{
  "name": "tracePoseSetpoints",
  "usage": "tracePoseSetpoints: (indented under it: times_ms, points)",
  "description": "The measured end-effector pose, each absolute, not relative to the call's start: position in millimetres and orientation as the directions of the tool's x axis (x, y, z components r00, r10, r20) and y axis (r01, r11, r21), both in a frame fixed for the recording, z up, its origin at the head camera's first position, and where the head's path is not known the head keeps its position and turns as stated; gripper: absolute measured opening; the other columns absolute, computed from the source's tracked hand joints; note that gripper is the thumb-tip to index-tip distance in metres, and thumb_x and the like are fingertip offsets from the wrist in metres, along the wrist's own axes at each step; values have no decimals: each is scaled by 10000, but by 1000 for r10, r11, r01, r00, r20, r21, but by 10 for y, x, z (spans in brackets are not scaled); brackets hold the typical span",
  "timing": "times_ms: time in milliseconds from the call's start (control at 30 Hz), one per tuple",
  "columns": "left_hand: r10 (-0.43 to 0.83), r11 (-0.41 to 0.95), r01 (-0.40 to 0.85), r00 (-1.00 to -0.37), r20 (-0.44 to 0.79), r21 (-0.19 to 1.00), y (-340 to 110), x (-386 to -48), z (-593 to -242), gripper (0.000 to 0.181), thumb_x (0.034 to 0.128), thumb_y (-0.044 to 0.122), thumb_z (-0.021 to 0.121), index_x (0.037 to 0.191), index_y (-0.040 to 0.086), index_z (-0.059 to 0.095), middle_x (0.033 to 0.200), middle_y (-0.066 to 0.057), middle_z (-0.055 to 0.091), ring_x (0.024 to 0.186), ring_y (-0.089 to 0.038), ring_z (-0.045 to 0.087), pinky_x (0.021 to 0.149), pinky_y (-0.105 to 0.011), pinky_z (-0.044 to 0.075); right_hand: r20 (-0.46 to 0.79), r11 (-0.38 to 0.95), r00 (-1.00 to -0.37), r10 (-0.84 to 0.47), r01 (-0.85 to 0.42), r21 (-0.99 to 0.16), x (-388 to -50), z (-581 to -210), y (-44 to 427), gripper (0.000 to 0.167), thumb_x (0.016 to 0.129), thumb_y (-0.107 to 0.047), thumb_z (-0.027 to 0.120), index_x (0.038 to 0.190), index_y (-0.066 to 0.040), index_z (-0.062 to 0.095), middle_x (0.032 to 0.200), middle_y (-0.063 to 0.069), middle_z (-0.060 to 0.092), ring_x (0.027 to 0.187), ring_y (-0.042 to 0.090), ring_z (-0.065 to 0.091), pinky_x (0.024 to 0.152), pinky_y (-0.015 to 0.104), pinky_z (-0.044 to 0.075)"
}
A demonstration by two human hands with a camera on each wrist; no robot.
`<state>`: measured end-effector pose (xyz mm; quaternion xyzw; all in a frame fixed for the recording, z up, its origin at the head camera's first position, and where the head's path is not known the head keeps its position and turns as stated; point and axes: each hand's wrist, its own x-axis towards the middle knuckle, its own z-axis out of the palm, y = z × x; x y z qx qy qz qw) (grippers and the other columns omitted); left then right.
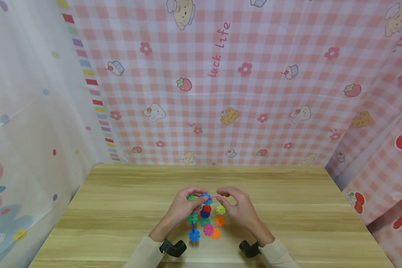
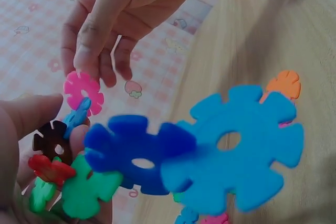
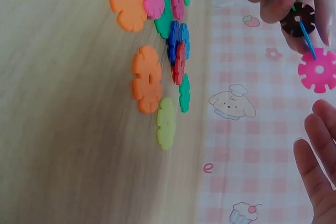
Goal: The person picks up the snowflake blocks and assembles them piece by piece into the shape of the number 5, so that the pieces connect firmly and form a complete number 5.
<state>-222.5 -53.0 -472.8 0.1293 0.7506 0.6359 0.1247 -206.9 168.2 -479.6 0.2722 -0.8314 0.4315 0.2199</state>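
My left hand [image 1: 182, 206] holds a chain of interlocked plastic snowflake discs, its thumb and fingers around the middle of it. At the chain's far end, a pink disc [image 3: 319, 70] is slotted onto a light blue disc [image 2: 77, 115]. A dark brown disc [image 2: 52, 142], a red disc [image 2: 51, 170] and a green disc [image 2: 89, 190] follow. A dark blue disc [image 2: 118, 145] and a large light blue disc [image 2: 262, 129] hang at the near end. My right hand [image 1: 239, 206] is beside the pink disc, fingers extended and slightly apart from it in the right wrist view.
Loose discs lie on the wooden table [image 1: 120, 208] under and between the hands, among them a yellow disc [image 1: 220, 210], an orange disc [image 1: 220, 221] and a pink-magenta disc [image 1: 208, 229]. A checked cloth [image 1: 254, 93] hangs behind the table.
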Motion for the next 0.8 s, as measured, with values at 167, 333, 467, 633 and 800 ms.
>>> tracePoseSetpoints:
  times_ms: [167, 333, 467, 633, 800]
  points:
    - [352, 129, 11, -935, -35, 992, -553, -2216, -4708, 311, 923, 262, 715, 1162, 66, 675, 1016, -124, 676, 759, -308, 674, 549, -262, 535, 469, 459, -864, -182, -496, -737, -2073, -4798, 1732, 114, 944, -172, 689, 1052, -191, 722, 981, -85, 708, 881, 102, 606, 737, 362, 553]
    - [377, 109, -10, -925, -51, 994, -570, -2211, -4705, 292, 940, 229, 695, 1156, 39, 648, 1062, -158, 660, 742, -287, 695, 621, -399, 591, 325, 441, -939, -112, -340, -831, -2120, -4837, 1801, 93, 955, -197, 677, 1031, -202, 729, 946, -81, 691, 891, 138, 608, 792, 344, 526]
    - [389, 113, -17, -919, -60, 993, -585, -2215, -4714, 323, 959, 226, 669, 1187, 5, 613, 1104, -228, 658, 805, -382, 696, 652, -417, 597, 267, 430, -957, -113, -289, -855, -2168, -4894, 1853, 109, 947, -154, 682, 1037, -114, 729, 948, -28, 694, 898, 157, 617, 849, 343, 512]
    - [400, 97, -50, -913, -84, 994, -602, -2227, -4723, 318, 983, 184, 626, 1242, 5, 578, 1092, -271, 661, 854, -468, 670, 671, -399, 601, 161, 473, -973, -168, -222, -853, -2217, -4994, 1914, 143, 941, -103, 673, 1070, -56, 712, 969, 5, 694, 884, 165, 595, 799, 279, 502]
    - [424, 98, -64, -900, -100, 993, -606, -2233, -4738, 322, 992, 154, 598, 1282, 21, 558, 1009, -310, 658, 757, -380, 682, 668, -395, 599, 88, 505, -956, -280, -224, -834, -2246, -5117, 1983, 140, 932, -74, 665, 1066, -66, 706, 1029, 40, 704, 919, 187, 590, 820, 304, 504]
